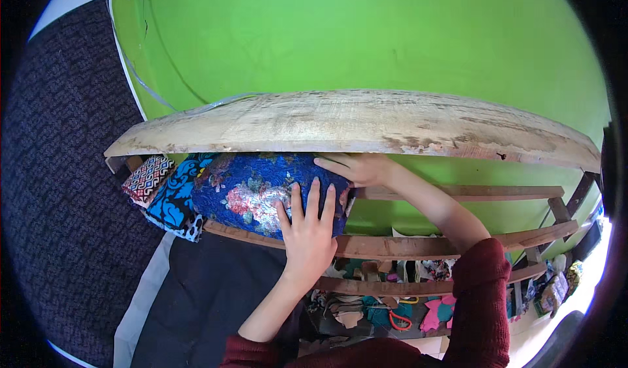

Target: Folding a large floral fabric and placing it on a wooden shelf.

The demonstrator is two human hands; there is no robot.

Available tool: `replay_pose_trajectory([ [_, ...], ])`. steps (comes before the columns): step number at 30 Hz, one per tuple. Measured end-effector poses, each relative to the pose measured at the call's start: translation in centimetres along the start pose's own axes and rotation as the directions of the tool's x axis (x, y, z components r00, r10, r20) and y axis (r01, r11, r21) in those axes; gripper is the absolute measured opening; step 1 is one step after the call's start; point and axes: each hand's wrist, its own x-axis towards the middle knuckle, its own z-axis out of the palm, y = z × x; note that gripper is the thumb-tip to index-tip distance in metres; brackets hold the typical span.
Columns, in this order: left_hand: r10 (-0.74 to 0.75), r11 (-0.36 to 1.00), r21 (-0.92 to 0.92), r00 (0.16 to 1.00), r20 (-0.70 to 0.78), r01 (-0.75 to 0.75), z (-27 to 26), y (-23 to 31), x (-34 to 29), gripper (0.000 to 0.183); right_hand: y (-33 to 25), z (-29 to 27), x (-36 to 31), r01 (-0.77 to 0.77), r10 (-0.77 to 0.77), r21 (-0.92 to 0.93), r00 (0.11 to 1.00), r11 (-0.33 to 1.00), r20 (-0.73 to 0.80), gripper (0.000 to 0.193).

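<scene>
Bright green wall [366,34] fills the background, and a dark patterned cloth [59,204] is hung or laid at the far left. Below the wall a weathered wooden plank [366,122] is set as the top of a rough wooden shelf [458,191], with further rails seen lower at the right. Under the plank, at its left end, a small red and white patterned bundle [148,178] is tucked, and just beside it a blue and black printed fabric [171,201] is lodged. Next to that, touching it, a blue floral fabric bundle [252,191] is seated in the gap between the plank and the rail beneath. The left hand [309,234] is pressed flat against the front of this bundle, its grip open with fingers spread and nothing clasped. The right hand [358,169] is laid over the bundle's upper right corner, just under the plank; its fingers are stretched along the cloth rather than closed round it, so no firm hold is shown. Judged from this, the bundle is already mostly housed on the shelf, with its front face bulging past the rail, and only a last pushing in and squaring up against its neighbours seems to be left. Lower right, coloured scraps and a red-handled tool [399,320] are seen on the shelves below.
</scene>
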Motion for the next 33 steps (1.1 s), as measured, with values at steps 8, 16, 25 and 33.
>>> replay_pose_trajectory([
  [8, 0.077, 0.997, 0.033, 0.995, -0.066, -0.075, 1.4, -0.5, -0.2, 0.050, -1.2, 2.6, -1.6, -0.178, 0.172, 0.064, 0.981, 0.982, 0.091, 0.072],
  [16, 0.176, 0.980, -0.099, 0.984, 0.027, -0.172, -0.5, -0.7, -0.2, 0.041, 1.2, -0.1, -2.0, -0.482, 0.275, 0.502, 0.860, 0.718, 0.430, 0.063],
  [25, 0.149, 0.980, -0.125, 0.986, -0.070, -0.157, 0.5, -1.1, -1.0, 0.033, 1.5, 3.0, -0.7, -0.581, 0.448, 0.404, 0.809, 0.706, 0.380, 0.045],
  [33, 0.169, 0.964, -0.183, 0.978, -0.125, -0.190, 0.5, -1.3, -0.9, 0.028, 4.2, 3.4, -3.6, -0.352, 0.391, -0.170, 0.820, 0.920, 0.418, 0.049],
])
